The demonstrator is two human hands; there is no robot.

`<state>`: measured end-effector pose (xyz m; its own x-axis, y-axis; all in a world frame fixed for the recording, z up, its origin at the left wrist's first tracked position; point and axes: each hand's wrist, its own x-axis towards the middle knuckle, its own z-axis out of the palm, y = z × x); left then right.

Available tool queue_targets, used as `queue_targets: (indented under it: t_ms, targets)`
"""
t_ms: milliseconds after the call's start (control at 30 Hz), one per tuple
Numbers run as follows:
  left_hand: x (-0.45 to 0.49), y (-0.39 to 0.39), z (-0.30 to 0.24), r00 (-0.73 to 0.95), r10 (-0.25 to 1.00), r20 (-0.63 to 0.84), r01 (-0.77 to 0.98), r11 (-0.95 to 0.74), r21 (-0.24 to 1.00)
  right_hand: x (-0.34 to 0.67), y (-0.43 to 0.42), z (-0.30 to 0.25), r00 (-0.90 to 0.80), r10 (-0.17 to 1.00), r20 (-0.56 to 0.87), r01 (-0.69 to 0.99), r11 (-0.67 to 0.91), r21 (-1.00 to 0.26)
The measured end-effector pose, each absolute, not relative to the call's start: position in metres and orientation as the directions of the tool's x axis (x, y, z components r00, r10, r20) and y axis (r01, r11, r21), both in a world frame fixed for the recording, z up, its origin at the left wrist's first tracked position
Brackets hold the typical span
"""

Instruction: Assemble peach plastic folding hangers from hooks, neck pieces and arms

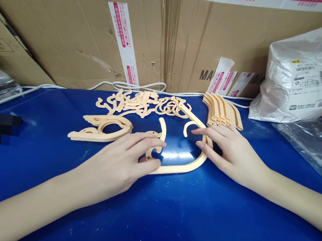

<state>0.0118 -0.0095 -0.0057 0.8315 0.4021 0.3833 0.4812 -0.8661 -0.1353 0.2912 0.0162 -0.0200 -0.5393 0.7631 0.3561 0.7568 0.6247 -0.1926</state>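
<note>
A cream plastic folding hanger [186, 168] with curved arms lies unfolded on the blue table between my hands. My left hand [127, 157] is closed around its left end, the thumb near the lower arm and the fingers beside a curved piece [163, 129]. What its inner fingers touch is partly hidden. My right hand [229, 148] grips the hanger's right bend, thumb and index finger on either side of the arm. A small hook [187, 129] shows by its index fingertip. Left of the hanger rest folded hangers [98, 137], partly behind my left hand.
A pile of loose cream hooks [139, 103] lies at the back, with stacked curved hanger arms [222, 111] to its right. A white cable [106, 85] runs along the cardboard boxes [184, 40]. A wrapped white package [301, 76] and clear plastic [319, 146] are at right.
</note>
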Motion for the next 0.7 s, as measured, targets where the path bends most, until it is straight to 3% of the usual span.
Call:
queue_targets:
  t_ms: [267, 700]
  targets:
    - [0.0085, -0.0091, -0.0070, 0.798, 0.471, 0.376, 0.544, -0.831, -0.112, 0.2901, 0.0153, -0.0189, -0.539, 0.759, 0.365, 0.752, 0.629, -0.198]
    - [0.0060, -0.0149, -0.0079, 0.862, 0.385, 0.329, 0.427, -0.902, -0.063, 0.2892, 0.0138, -0.0171, -0.619, 0.719, 0.318, 0.688, 0.691, -0.222]
